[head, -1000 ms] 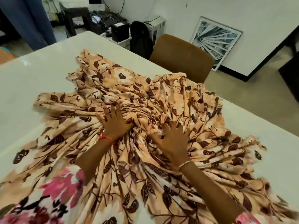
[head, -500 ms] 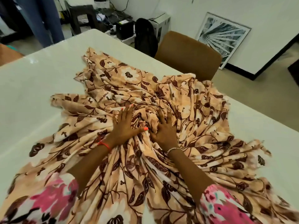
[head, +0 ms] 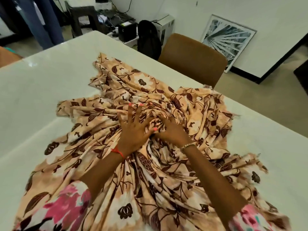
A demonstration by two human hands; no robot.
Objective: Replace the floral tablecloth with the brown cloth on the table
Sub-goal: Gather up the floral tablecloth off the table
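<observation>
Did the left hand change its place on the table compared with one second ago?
Yes. Judged against the brown chair, the left hand has slid to the right, closer to the right hand, on the floral tablecloth.

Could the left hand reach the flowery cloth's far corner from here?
Probably yes, with a stretch: the left hand rests on the flowery cloth, and only loose folds lie between it and that corner.

The left hand (head: 133, 132) presses spread fingers on the bunched floral tablecloth (head: 150, 189), just beside the right hand (head: 173, 132), whose fingers curl into its folds. Beyond both hands are the white table (head: 50, 80) and a brown chair (head: 191, 59).
</observation>
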